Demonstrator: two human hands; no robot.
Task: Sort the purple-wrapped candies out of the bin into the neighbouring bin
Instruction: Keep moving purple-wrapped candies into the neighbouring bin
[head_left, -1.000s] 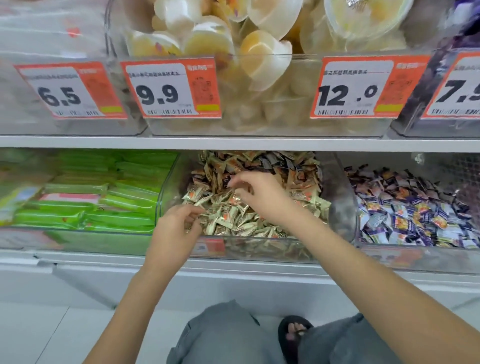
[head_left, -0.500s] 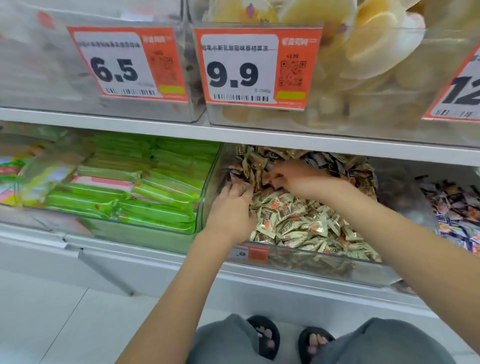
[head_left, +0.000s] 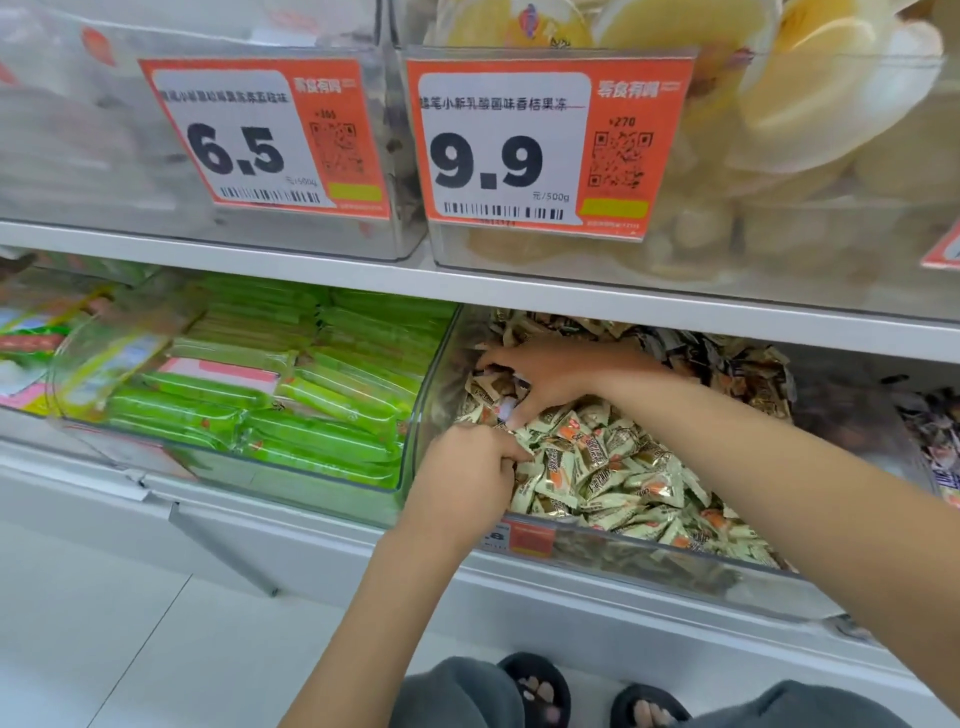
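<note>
Apparently the sorting is mid-search: both hands are down in the clear bin (head_left: 434, 374) of cream and brown wrapped candies (head_left: 608, 467), and no purple wrapper can be made out clearly among them. A small pale, faintly lilac scrap shows under the right hand (head_left: 550, 376), but whether it is one of the purple candies is hard to say. The neighbouring bin (head_left: 930, 447) with the purple ones sits at the far right edge, mostly cut off. The right hand reaches across to the bin's left rear, fingers spread and dug into the heap. The left hand (head_left: 467, 478) is lower, near the front, fingers curled on wrappers; what it holds cannot be told.
</note>
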